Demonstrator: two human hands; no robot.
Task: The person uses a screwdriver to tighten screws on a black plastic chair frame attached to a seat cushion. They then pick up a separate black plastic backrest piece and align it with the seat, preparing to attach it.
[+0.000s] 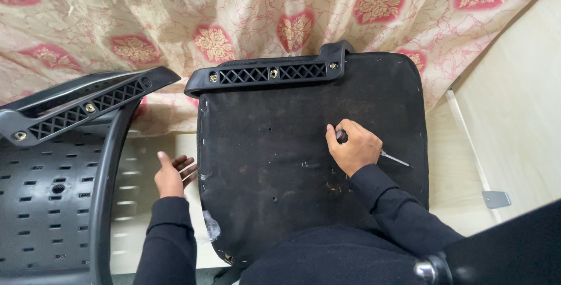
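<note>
A black chair seat (274, 145) lies upside down before me, its fabric-covered underside up, with a black plastic armrest bracket (269, 73) bolted along its far edge. My right hand (353, 146) rests on the underside near the right side, fist closed around a screwdriver (392, 157) whose metal shaft points out to the right. My left hand (171, 175) hovers just off the seat's left edge, fingers spread, holding nothing. Both arms wear dark sleeves.
A black perforated plastic chair back (52, 203) with a second armrest piece (82, 107) lies at the left. A cream curtain with red floral motifs (292, 16) hangs behind. A pale wooden panel (514, 104) stands at the right, and a chrome-tipped black part (432, 270) sits bottom right.
</note>
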